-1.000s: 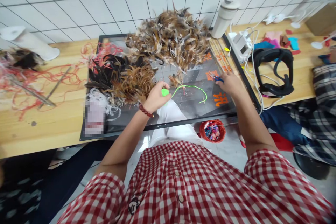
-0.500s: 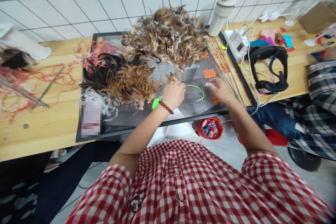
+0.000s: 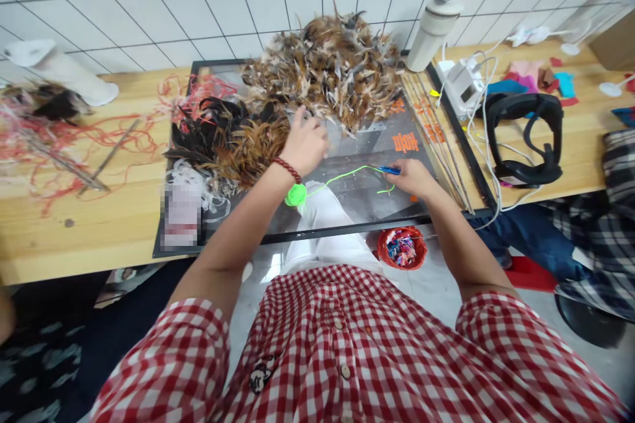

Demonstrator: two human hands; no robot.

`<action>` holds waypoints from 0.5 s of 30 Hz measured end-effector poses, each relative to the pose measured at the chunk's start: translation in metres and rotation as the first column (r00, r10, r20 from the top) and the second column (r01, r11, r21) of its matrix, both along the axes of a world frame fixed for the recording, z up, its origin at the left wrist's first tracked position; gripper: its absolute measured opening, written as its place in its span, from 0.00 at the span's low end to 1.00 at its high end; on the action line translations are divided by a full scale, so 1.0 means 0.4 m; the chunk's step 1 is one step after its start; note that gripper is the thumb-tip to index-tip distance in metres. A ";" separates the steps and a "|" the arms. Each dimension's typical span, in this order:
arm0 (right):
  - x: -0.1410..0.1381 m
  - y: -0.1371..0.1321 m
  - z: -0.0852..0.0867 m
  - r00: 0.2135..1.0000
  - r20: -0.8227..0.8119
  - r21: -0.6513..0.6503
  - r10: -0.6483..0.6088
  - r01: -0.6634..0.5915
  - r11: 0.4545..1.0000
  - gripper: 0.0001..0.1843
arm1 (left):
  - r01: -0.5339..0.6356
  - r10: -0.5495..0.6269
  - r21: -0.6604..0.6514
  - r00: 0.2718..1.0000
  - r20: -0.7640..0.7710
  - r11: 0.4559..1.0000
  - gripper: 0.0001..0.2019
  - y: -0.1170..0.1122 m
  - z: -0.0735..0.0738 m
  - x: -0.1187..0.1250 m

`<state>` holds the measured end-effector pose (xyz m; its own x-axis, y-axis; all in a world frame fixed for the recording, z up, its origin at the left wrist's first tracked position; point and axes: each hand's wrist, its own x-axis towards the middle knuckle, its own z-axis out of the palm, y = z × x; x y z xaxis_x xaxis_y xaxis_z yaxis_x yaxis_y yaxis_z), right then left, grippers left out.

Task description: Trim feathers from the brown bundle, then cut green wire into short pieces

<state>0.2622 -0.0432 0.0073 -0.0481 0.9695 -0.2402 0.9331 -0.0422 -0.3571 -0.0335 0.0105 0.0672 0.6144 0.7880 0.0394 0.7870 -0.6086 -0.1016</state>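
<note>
With the right hand [image 3: 414, 178], grips a slim blue tool [image 3: 389, 170] low over a dark panel [image 3: 370, 205], pointing it leftward. Holds it toward the rear, seemingly to leave the tip free beside the green cord [image 3: 342, 176]; whether nipping the strand or merely meeting it, impossible to tell. With the left hand [image 3: 306, 142], hovers palm down, fingers parted, just right of a dark-and-tawny feather bunch [image 3: 243, 149]; whether unladen or pinching something small, too blurred to say.

Has the green ball [image 3: 296, 195] just beside the left wrist, likely set there to pay out slack, with cord trailing across to the tool and a loose end near the right fingers. Has a larger mound of brown feathers [image 3: 322, 66] beyond both hands, presumably heaped there for a short stretch. Past the right hand, has thin rods [image 3: 441, 152] laid lengthwise, perhaps out of the way, and a white bottle [image 3: 433, 33] upright farther back. Near the right forearm, below panel level, has a red basket [image 3: 382, 248] of bright scraps.
</note>
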 end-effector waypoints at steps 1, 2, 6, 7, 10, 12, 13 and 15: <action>0.003 0.000 -0.002 1.000 0.007 0.004 0.019 -0.019 1.000 0.16 | -0.006 0.005 0.043 1.000 0.020 0.999 0.13 0.005 0.022 -0.037; 0.005 0.000 -0.004 0.999 0.010 0.008 0.034 -0.034 0.999 0.17 | -0.019 0.016 0.064 0.999 0.044 0.998 0.13 0.009 0.044 -0.076; 0.016 0.002 -0.016 0.997 -0.006 0.015 0.073 -0.073 0.997 0.18 | -0.060 0.052 0.048 0.986 0.160 0.997 0.14 0.025 0.097 -0.215; 0.018 0.004 -0.018 0.997 -0.014 0.018 0.077 -0.077 0.997 0.18 | -0.063 0.057 0.029 0.984 0.170 0.998 0.14 0.025 0.099 -0.243; 0.027 0.009 -0.022 0.994 -0.085 0.054 0.063 -0.059 0.997 0.17 | -0.038 0.049 -0.064 0.981 0.186 0.997 0.13 0.009 0.091 -0.298; 0.033 0.011 -0.018 0.981 -0.192 0.075 0.038 -0.024 0.997 0.16 | -0.031 0.053 -0.083 0.961 0.272 0.996 0.14 -0.023 0.090 -0.296; 0.036 0.012 -0.013 0.966 -0.256 0.078 0.032 -0.013 0.997 0.16 | -0.043 0.065 -0.069 0.933 0.355 0.997 0.14 -0.043 0.092 -0.279; 0.040 0.016 0.005 0.921 -0.388 0.085 0.044 -0.012 0.996 0.18 | -0.096 0.070 0.013 0.804 0.591 0.995 0.17 -0.085 0.095 -0.206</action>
<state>0.2781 -0.0368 0.0092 -0.1494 0.9815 -0.1196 0.7205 0.0252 -0.6930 -0.1157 -0.0237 0.1053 0.3951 0.8246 0.4049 0.7507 -0.5439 0.3751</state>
